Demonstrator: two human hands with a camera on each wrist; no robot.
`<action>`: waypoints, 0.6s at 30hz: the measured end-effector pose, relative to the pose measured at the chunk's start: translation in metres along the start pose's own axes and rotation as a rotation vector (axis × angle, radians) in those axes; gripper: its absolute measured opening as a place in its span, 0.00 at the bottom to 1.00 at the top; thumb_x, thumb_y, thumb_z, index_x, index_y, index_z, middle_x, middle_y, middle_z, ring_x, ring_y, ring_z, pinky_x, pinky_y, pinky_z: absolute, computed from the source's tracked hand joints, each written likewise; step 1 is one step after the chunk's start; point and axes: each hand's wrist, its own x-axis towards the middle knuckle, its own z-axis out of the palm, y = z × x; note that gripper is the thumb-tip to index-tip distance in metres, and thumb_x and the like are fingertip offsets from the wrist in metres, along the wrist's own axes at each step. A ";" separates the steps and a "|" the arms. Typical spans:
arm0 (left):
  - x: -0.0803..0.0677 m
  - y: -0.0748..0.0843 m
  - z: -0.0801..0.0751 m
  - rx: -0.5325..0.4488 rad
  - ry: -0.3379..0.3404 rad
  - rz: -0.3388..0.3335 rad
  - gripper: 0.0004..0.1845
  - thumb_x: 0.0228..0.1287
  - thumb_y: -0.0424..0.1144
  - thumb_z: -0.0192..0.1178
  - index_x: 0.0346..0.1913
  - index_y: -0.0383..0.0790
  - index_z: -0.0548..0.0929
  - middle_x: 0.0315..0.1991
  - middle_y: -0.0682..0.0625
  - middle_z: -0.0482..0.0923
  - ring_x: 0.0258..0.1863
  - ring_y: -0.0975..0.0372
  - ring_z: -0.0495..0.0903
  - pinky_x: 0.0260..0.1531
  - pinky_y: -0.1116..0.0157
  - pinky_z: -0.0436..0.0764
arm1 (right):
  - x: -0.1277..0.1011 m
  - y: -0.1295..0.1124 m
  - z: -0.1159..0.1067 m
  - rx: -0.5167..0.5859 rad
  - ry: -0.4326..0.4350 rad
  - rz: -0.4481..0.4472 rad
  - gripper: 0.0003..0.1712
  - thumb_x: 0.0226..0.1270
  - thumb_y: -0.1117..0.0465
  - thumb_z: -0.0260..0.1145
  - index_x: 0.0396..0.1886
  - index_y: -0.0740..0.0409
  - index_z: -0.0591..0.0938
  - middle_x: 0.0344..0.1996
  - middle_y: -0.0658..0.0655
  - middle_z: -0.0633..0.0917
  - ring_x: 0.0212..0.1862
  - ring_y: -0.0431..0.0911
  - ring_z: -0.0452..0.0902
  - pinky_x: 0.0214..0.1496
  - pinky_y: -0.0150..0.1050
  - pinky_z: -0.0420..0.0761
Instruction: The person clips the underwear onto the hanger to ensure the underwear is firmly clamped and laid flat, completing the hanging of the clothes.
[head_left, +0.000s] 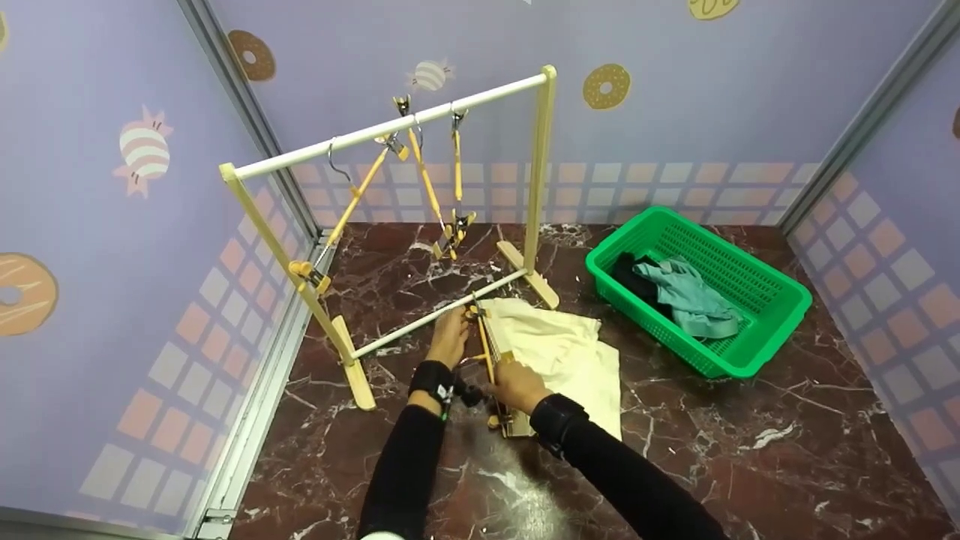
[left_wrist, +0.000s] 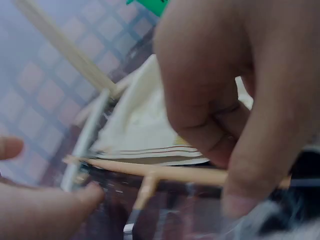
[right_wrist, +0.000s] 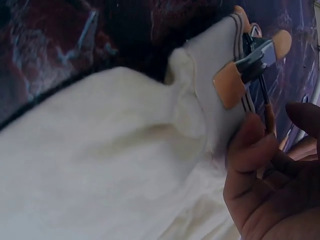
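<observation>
Setting: a small staged booth for laundry work, not a lived-in home. Walls (head_left: 90, 247): lilac panels printed with doughnuts, striped sweets and a tile pattern, joined by metal corner strips (head_left: 247, 112). Floor (head_left: 750, 450): dark red marble-look sheet. Contents: miniature wooden drying rack (head_left: 390, 127) hung with clip hangers (head_left: 431, 187); green plastic basket (head_left: 772, 300) holding clothes (head_left: 690, 296); cream garment (head_left: 562, 352) spread out.

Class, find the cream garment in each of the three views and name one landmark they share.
Head: the cream garment lies on the marble floor, centre, right of both hands.
Left wrist: centre, pale folded cloth behind the wooden hanger bar.
Right wrist: fills the lower left, its edge clipped at upper right.
Shared landmark: the wooden hanger.
</observation>
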 end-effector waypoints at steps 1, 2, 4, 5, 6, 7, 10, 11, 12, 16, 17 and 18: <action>-0.004 0.002 -0.003 0.040 0.020 0.063 0.25 0.78 0.34 0.48 0.73 0.29 0.63 0.71 0.31 0.62 0.70 0.43 0.66 0.72 0.52 0.67 | 0.000 0.001 0.002 -0.002 0.006 0.000 0.20 0.65 0.51 0.72 0.21 0.54 0.75 0.24 0.59 0.82 0.31 0.57 0.83 0.32 0.54 0.84; -0.010 0.006 -0.006 0.080 0.045 0.141 0.22 0.77 0.33 0.49 0.69 0.28 0.66 0.68 0.32 0.66 0.66 0.43 0.71 0.69 0.51 0.72 | 0.000 0.002 0.004 -0.004 0.012 0.003 0.20 0.65 0.51 0.72 0.20 0.54 0.75 0.24 0.58 0.82 0.30 0.57 0.83 0.32 0.54 0.84; -0.021 0.014 -0.015 0.186 0.111 0.318 0.16 0.75 0.30 0.51 0.62 0.28 0.73 0.59 0.34 0.74 0.55 0.44 0.78 0.56 0.53 0.82 | 0.001 0.003 0.007 -0.018 0.029 0.011 0.20 0.65 0.51 0.72 0.20 0.54 0.75 0.23 0.58 0.82 0.30 0.57 0.83 0.31 0.54 0.84; -0.028 0.020 -0.021 0.241 0.156 0.406 0.14 0.74 0.29 0.52 0.58 0.30 0.76 0.54 0.35 0.77 0.50 0.44 0.80 0.49 0.55 0.84 | 0.001 0.004 0.008 -0.028 0.037 0.015 0.21 0.65 0.51 0.72 0.20 0.54 0.75 0.23 0.59 0.83 0.30 0.58 0.84 0.31 0.54 0.85; -0.034 0.026 -0.027 0.301 0.209 0.501 0.11 0.73 0.27 0.54 0.53 0.30 0.78 0.50 0.36 0.79 0.45 0.46 0.82 0.42 0.59 0.85 | 0.001 0.004 0.010 -0.036 0.050 0.016 0.21 0.66 0.50 0.72 0.19 0.54 0.75 0.23 0.59 0.83 0.29 0.58 0.84 0.31 0.54 0.85; -0.063 0.048 -0.022 0.368 0.290 0.571 0.11 0.71 0.23 0.51 0.52 0.28 0.78 0.50 0.34 0.79 0.48 0.43 0.81 0.45 0.59 0.84 | 0.001 0.005 0.011 -0.042 0.059 0.017 0.22 0.66 0.50 0.72 0.19 0.54 0.75 0.23 0.59 0.83 0.30 0.58 0.84 0.31 0.54 0.85; -0.082 0.071 -0.046 0.434 0.466 0.814 0.12 0.65 0.17 0.52 0.48 0.28 0.80 0.45 0.36 0.80 0.42 0.47 0.80 0.38 0.69 0.80 | 0.001 0.005 0.013 -0.047 0.097 -0.006 0.22 0.66 0.51 0.72 0.19 0.55 0.75 0.23 0.60 0.84 0.29 0.58 0.84 0.30 0.54 0.85; -0.088 0.080 -0.055 0.447 0.520 0.881 0.13 0.64 0.16 0.52 0.48 0.28 0.79 0.45 0.36 0.79 0.42 0.48 0.79 0.39 0.70 0.78 | 0.000 0.006 0.014 -0.046 0.114 -0.023 0.21 0.66 0.52 0.72 0.19 0.55 0.75 0.23 0.60 0.84 0.28 0.58 0.84 0.30 0.54 0.85; -0.093 0.088 -0.063 0.463 0.569 0.938 0.14 0.63 0.16 0.52 0.49 0.27 0.78 0.45 0.36 0.77 0.42 0.50 0.78 0.40 0.70 0.78 | 0.000 0.006 0.014 -0.042 0.127 -0.041 0.20 0.66 0.54 0.72 0.19 0.55 0.75 0.23 0.60 0.84 0.28 0.57 0.84 0.29 0.54 0.85; -0.109 0.121 -0.091 0.626 0.698 0.967 0.24 0.65 0.23 0.60 0.63 0.29 0.70 0.59 0.36 0.69 0.53 0.51 0.73 0.52 0.59 0.80 | -0.005 0.005 0.012 0.001 0.171 -0.122 0.16 0.65 0.64 0.69 0.19 0.58 0.75 0.21 0.61 0.82 0.26 0.57 0.83 0.27 0.52 0.84; -0.112 0.128 -0.097 0.671 0.686 0.936 0.28 0.67 0.27 0.61 0.68 0.31 0.67 0.64 0.36 0.65 0.58 0.50 0.71 0.57 0.55 0.79 | -0.006 0.005 0.010 0.018 0.177 -0.142 0.15 0.65 0.65 0.68 0.20 0.59 0.75 0.20 0.61 0.82 0.25 0.57 0.82 0.27 0.52 0.84; -0.114 0.134 -0.102 0.722 0.661 0.894 0.32 0.69 0.31 0.62 0.72 0.33 0.63 0.68 0.36 0.62 0.62 0.49 0.69 0.61 0.51 0.77 | -0.007 0.005 0.007 0.045 0.174 -0.152 0.14 0.65 0.67 0.67 0.21 0.60 0.75 0.20 0.61 0.81 0.25 0.57 0.82 0.26 0.51 0.84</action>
